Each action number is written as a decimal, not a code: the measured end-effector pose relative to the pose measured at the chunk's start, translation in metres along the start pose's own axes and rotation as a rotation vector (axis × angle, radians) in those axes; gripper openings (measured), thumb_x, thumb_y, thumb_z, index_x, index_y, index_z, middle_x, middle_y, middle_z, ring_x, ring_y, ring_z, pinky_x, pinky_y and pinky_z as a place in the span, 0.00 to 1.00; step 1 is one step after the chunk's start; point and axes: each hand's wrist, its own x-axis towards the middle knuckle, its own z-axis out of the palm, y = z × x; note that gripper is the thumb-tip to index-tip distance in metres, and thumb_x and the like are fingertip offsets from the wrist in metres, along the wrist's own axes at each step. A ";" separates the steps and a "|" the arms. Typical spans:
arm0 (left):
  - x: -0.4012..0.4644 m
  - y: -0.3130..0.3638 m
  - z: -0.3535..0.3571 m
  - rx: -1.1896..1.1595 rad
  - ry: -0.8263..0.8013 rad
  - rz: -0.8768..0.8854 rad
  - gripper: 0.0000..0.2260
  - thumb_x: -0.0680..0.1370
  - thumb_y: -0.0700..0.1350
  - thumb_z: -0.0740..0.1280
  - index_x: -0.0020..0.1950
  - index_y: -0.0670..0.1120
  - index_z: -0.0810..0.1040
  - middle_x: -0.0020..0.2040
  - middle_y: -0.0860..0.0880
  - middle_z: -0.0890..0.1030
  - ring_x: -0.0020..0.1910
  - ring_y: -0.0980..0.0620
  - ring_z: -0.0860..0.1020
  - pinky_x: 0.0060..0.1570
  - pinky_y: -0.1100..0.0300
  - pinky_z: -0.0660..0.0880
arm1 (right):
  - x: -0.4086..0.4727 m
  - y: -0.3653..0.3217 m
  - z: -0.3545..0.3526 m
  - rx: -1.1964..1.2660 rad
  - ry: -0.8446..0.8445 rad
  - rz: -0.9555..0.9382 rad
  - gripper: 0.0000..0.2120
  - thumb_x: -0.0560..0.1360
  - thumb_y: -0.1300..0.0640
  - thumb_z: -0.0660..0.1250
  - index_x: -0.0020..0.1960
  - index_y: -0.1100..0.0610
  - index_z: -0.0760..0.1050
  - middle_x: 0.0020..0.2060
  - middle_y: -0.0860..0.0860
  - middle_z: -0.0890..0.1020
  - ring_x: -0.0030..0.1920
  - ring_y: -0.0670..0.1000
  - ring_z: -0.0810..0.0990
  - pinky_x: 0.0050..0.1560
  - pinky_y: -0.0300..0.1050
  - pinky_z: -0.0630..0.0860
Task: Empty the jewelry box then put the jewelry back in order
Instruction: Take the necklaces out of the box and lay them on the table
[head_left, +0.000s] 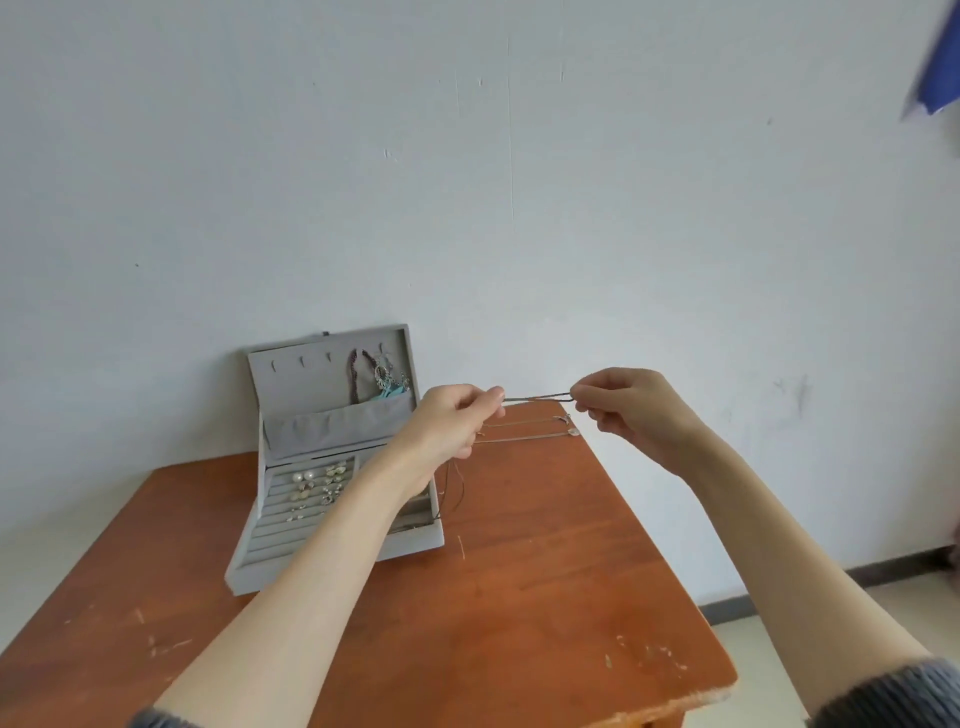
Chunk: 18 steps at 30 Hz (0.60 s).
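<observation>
1. Head view looks down on a brown wooden desk (519, 597) set against a pale wall (467, 156).
2. Both bare forearms reach forward over the desk, with grey knitted sleeves (893, 696) at the bottom edge of the view.
3. Left hand (457, 421) pinches one end of a thin cord necklace (537, 398) between thumb and fingertips; the other fingers are curled in.
4. Right hand (634, 410) pinches the other end of the same cord, so a short length is stretched nearly level between the two hands, above the desk's far edge.
5. More thin cord hangs down from the left hand toward the desk, just right of the box.
6. Two fine chain necklaces (524, 431) with small pendants lie on the desk under the hands, stretched side by side near the far edge.
7. A grey velvet jewelry box (332, 467) stands open on the left part of the desk, its lid leaning back against the wall.
8. Inside the lid, a dark beaded necklace (356, 379) and other pieces hang from hooks at the right, their lower ends tucked into a fabric pocket; the hooks to the left are bare.
9. In the tray, earrings (317, 486) sit in the upper rows of ring slots, two of them pearl studs.
10. The left forearm hides much of the tray's right compartments.
11. A blue object (935, 62) shows at the upper right corner, too blurred to identify.
</observation>
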 end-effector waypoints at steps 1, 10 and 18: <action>0.005 -0.004 0.000 -0.030 -0.010 -0.036 0.11 0.79 0.47 0.62 0.42 0.42 0.76 0.23 0.56 0.59 0.22 0.58 0.57 0.24 0.67 0.57 | 0.002 0.013 -0.002 0.031 0.022 0.041 0.02 0.73 0.65 0.67 0.42 0.63 0.77 0.33 0.53 0.76 0.31 0.46 0.71 0.32 0.33 0.72; 0.069 -0.026 0.019 -0.972 0.133 -0.236 0.14 0.80 0.44 0.58 0.35 0.44 0.69 0.22 0.52 0.62 0.19 0.57 0.60 0.27 0.66 0.58 | 0.050 0.075 0.010 0.526 0.329 0.155 0.06 0.71 0.72 0.64 0.39 0.63 0.75 0.33 0.52 0.73 0.31 0.47 0.68 0.33 0.39 0.66; 0.091 -0.089 0.016 -0.903 0.385 -0.340 0.14 0.78 0.42 0.54 0.31 0.46 0.63 0.22 0.51 0.63 0.28 0.53 0.65 0.34 0.62 0.67 | 0.082 0.109 0.020 0.086 0.380 0.179 0.05 0.70 0.64 0.68 0.39 0.56 0.78 0.32 0.51 0.78 0.36 0.49 0.75 0.38 0.38 0.70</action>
